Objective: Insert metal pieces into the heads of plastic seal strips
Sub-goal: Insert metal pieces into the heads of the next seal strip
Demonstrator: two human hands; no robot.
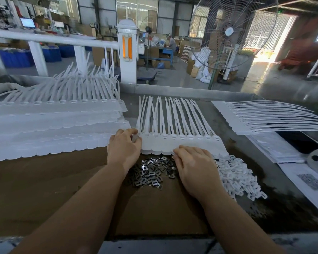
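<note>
Beside glinting square metal pieces, both hands touch ribbed white strips.

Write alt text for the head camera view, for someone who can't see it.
Both hands, left hand and right hand, rest on a sheet of white seal strips on a workbench. Metal pieces lie heaped between the wrists; more strip sheets are stacked left.

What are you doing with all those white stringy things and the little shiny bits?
A person is working on a joined row of white plastic seal strips lying on the bench. The left hand grips the row's left end, and the right hand rests on its near edge. Just in front lies a pile of small metal pieces, with a heap of white plastic bits beside it. No metal piece is visibly in the fingers right now. More strips are stacked on the left.
</note>
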